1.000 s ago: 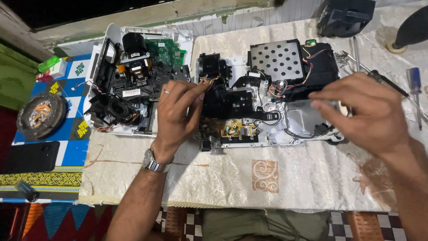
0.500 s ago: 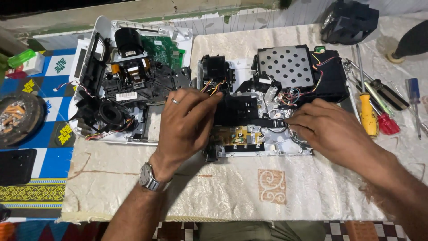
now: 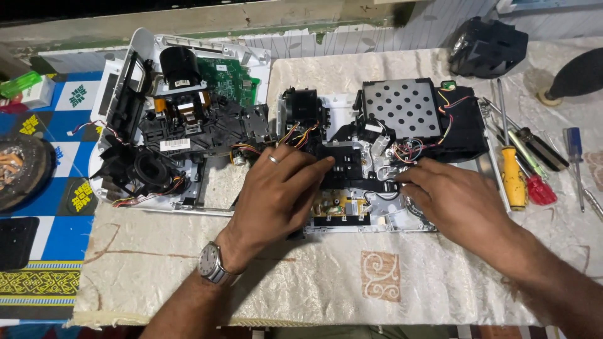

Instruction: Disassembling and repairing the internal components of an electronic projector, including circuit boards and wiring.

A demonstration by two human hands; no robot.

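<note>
An opened electronic device lies in two halves on a cream cloth. The right half (image 3: 402,119) has a perforated metal cover, black plastic parts and coloured wires. My left hand (image 3: 276,194), with a ring and a wristwatch, rests palm down on its left part, fingertips on a black plastic piece (image 3: 342,166). My right hand (image 3: 455,201) presses on the lower right of the same half, fingers touching the black part near the wires. The left half (image 3: 182,125) shows a green circuit board, a black lens block and a fan housing.
Several screwdrivers (image 3: 521,172) lie right of the device, one yellow-handled, one red. A black plastic block (image 3: 487,44) sits at the top right. An ashtray (image 3: 19,172) and a dark phone (image 3: 16,242) lie at the left on a blue patterned mat.
My right hand slid left and down onto the device's lower right. My left hand shifted slightly right over the black piece. The view moved, and the screwdrivers came into sight.
</note>
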